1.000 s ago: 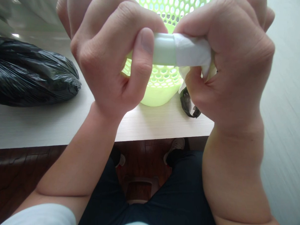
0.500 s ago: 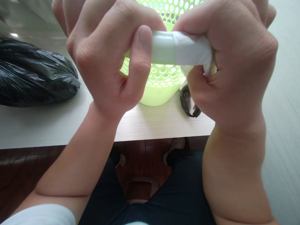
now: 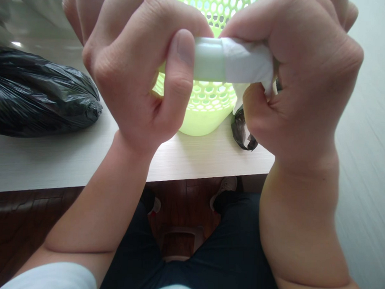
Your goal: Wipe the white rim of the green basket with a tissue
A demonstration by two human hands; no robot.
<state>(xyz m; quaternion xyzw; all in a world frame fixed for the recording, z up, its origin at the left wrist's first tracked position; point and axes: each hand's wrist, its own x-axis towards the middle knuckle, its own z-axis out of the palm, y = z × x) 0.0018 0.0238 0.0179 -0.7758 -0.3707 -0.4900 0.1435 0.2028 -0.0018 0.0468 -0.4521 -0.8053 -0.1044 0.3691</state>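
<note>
A pale green tube-like piece lies level between my two hands at the top centre. My left hand is closed on its left part, the thumb bent across the front. A white tissue or cloth wraps its right part, and my right hand pinches that wrapped end with thumb and index finger. One loose corner of the white material hangs below, beside the right thumb. Behind the hands stands a light green basket with honeycomb holes. What lies inside my curled fingers is hidden.
A full black plastic bag lies on the pale table at the left. A small crumpled dark bag sits right of the basket's base. Below the table edge are my legs, a stool and shoes on a dark wooden floor.
My right hand has shifted slightly right and turned a little, and the white material is more creased. My left hand and the tube have risen slightly. The loose corner hangs more visibly.
</note>
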